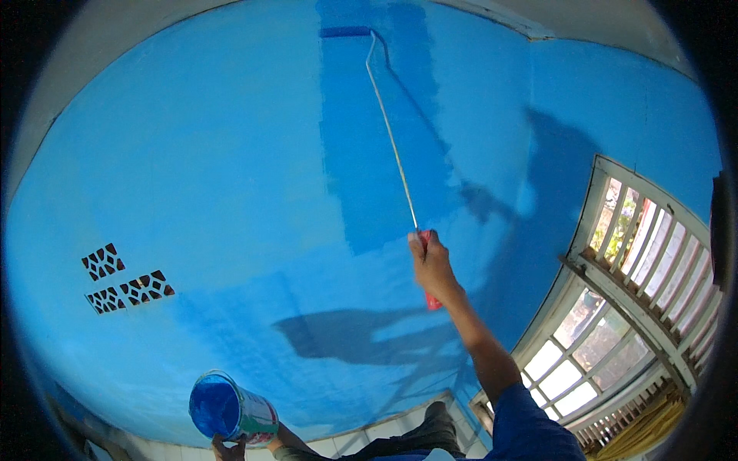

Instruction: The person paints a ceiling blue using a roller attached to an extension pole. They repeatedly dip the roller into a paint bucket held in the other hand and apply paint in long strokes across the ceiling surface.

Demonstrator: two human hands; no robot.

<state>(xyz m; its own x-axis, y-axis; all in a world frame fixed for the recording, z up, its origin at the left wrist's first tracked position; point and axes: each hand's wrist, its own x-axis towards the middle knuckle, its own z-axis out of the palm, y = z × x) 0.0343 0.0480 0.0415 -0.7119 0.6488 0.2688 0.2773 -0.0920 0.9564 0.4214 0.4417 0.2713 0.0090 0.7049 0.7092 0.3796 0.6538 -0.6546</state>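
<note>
Left of the paint roller (pixel 345 31), the pale wall (pixel 223 154) borders a ragged-edged darker strip (pixel 357 184); strokes here are, in my judgement, best overlapped. At the paint roller, which lies level and apparently touching the strip's upper part, light, even pressure should limit ridges. Right of the paint roller, before the window (pixel 615 284), the corner calls for slower passes.

Hands: well below and left of the paint roller, the left hand (pixel 228 449) is curled under a tilted paint bucket (pixel 255 416), fingers partly hidden. Below and right of the paint roller, the right hand (pixel 436 269) is closed around its red handle (pixel 433 300).
</note>
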